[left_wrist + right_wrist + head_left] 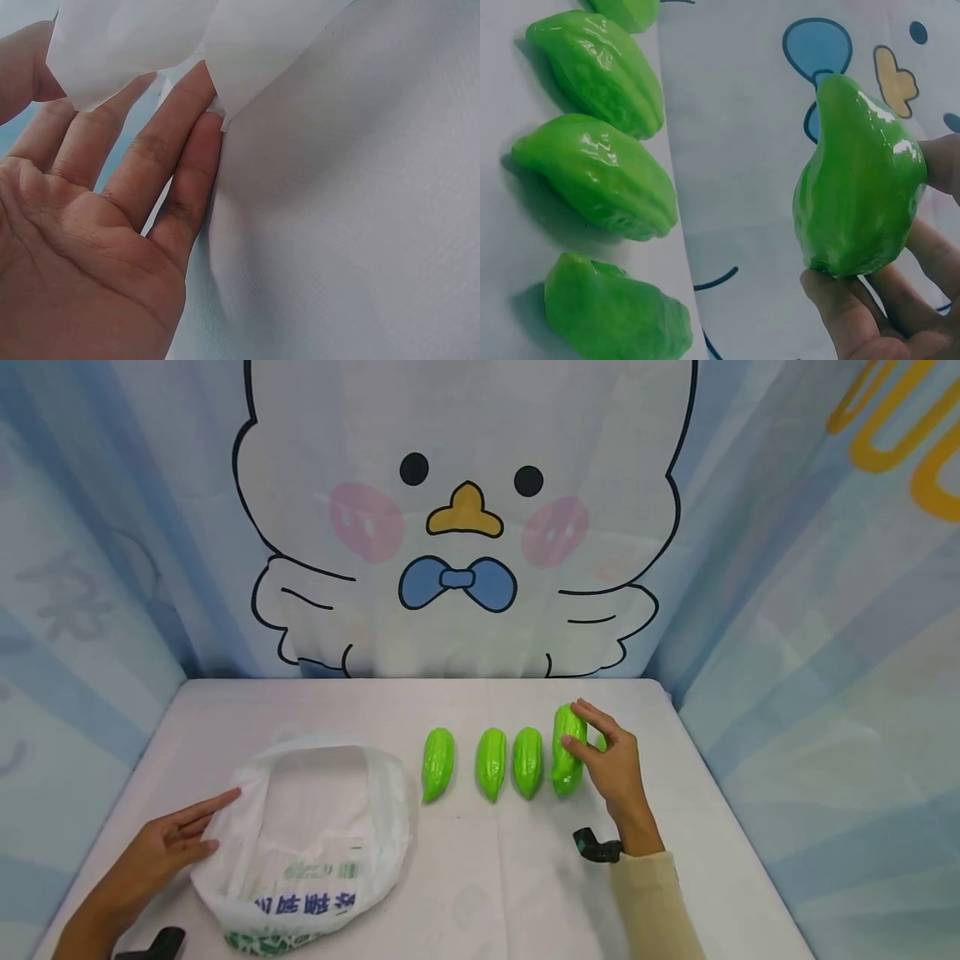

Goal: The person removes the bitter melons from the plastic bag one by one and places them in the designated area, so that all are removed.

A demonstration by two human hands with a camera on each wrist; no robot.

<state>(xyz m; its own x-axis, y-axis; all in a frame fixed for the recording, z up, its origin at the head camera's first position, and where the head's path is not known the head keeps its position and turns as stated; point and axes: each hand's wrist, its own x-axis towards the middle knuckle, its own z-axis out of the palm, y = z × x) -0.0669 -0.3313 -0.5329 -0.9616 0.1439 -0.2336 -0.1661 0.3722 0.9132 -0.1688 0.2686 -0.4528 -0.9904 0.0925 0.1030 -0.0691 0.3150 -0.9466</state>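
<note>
My right hand (615,772) pinches a glossy green, ridged fruit (566,752), tapered at one end, between thumb and fingers. In the right wrist view this fruit (859,184) appears above the table, apart from the others. To its left in the head view lie similar green fruits (527,762) in a row; another (602,742) is mostly hidden behind my right hand. On the left stands a white plastic bag (393,852), its mouth spread wide. My left hand (161,852) touches the bag's left side with fairly straight fingers; the bag's film covers some fingertips in the left wrist view.
A white cloth covers the table (480,877). Behind it hangs a curtain (465,635) printed with a cartoon bird, and blue-white curtains enclose both sides. A black wrist mount (596,846) sits at my right wrist.
</note>
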